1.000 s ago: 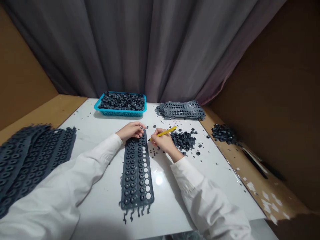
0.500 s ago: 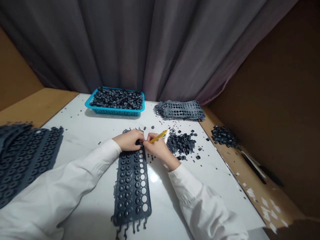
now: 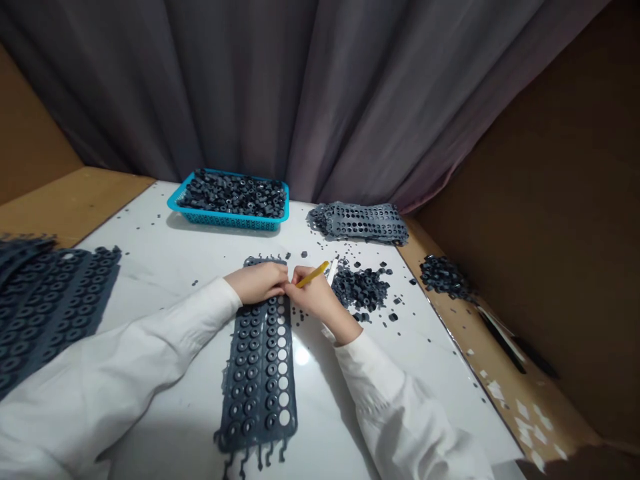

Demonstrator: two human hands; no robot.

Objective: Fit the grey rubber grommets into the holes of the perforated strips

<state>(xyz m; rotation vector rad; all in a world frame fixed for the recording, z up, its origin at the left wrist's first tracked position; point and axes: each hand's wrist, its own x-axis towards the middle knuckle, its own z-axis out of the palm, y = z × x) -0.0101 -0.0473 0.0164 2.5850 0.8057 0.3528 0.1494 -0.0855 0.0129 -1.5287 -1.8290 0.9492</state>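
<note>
A dark grey rubber sheet (image 3: 257,373) studded with small rings lies lengthwise on the white table (image 3: 165,267). Its right column shows several empty holes. My left hand (image 3: 257,281) rests curled on the sheet's far end, pressing it down. My right hand (image 3: 313,297) is closed around a yellow pencil-like tool (image 3: 313,274), its tip meeting the sheet beside my left fingers. A loose pile of small black rings (image 3: 363,288) lies just right of my right hand.
A blue basket (image 3: 227,217) full of black rings stands at the back. Punched-out grey sheets (image 3: 363,222) are stacked at the back right. More ring-studded sheets (image 3: 45,300) lie at the left. Another ring pile (image 3: 443,275) and dark pens (image 3: 505,337) sit on the brown ledge.
My right hand moved left with the yellow tool until it met my left hand at the sheet's far end. The view shifted, so the sheet sits lower and further left.
</note>
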